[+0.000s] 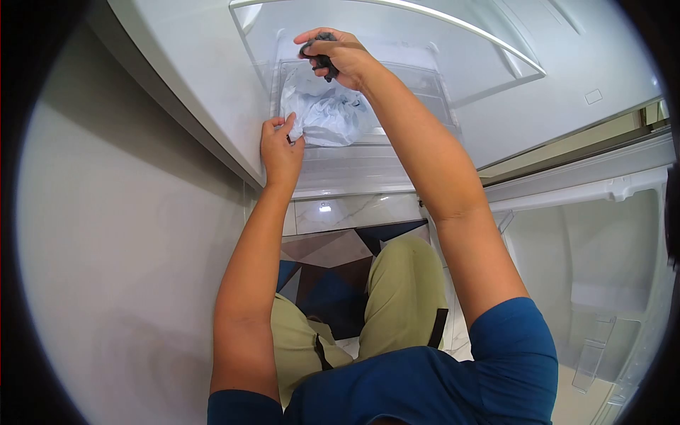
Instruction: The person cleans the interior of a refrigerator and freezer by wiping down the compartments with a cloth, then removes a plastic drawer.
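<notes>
We are reaching with both arms into an open refrigerator, where a crumpled white plastic bag (333,126) sits in the left part of a clear bin (352,173), close to its left edge and front. Our left hand (281,150) is at the bin's left front corner, its fingers bent and their tips against the bag's left side; we cannot tell whether they pinch the plastic or merely rest on it. Our right hand (343,59) is over the far part of the bin, beyond the bag as we see it, with fingers curled around a dark, crumpled item (331,73) and the index finger reaching out to the left. Between that fist and the bag there is a narrow gap, and more room lies to the right of the bag, though our right forearm crosses over it. Above the right hand arcs a pale curved rim (453,21), close to the knuckles but apart from them. The refrigerator's left side (180,78) runs close along our left wrist, which leaves little space that way. To our right, the door (613,234) stands swung open, well apart from the elbow. Our knees (405,276) are bent over a patterned mat (326,287), just short of the bin's front.
</notes>
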Demonstrator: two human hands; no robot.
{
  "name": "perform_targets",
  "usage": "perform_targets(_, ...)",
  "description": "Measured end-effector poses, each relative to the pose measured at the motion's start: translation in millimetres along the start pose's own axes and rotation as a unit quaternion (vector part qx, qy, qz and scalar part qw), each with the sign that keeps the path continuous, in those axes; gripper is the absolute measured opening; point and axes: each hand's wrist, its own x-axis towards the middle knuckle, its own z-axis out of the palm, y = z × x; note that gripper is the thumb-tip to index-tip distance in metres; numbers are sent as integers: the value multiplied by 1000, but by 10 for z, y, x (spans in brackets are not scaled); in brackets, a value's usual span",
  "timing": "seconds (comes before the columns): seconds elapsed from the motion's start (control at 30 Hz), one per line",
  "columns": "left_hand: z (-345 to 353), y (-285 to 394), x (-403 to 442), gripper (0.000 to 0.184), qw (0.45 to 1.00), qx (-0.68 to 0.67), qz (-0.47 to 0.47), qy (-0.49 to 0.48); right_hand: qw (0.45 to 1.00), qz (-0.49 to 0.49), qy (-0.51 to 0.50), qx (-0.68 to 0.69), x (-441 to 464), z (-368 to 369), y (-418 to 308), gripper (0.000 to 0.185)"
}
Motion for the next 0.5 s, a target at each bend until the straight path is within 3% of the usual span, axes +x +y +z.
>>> perform_targets(0.07, 17, -34, 5, 41, 999, 8, 30, 15, 994, 17, 96, -56, -1, 100, 18, 12)
perform_targets(0.2, 22, -40, 5, 42, 1000, 13, 20, 9, 991, 40, 105, -70, 77, 44, 169, 26)
perform_targets(0.27, 23, -35, 3, 42, 999, 23, 25, 12, 996, -4, 54, -74, 75, 15, 221, 31)
perform_targets(0.5, 21, -50, 2, 43, 1000, 11, 18, 9, 986, -17, 109, -126, 70, 73, 238, 33)
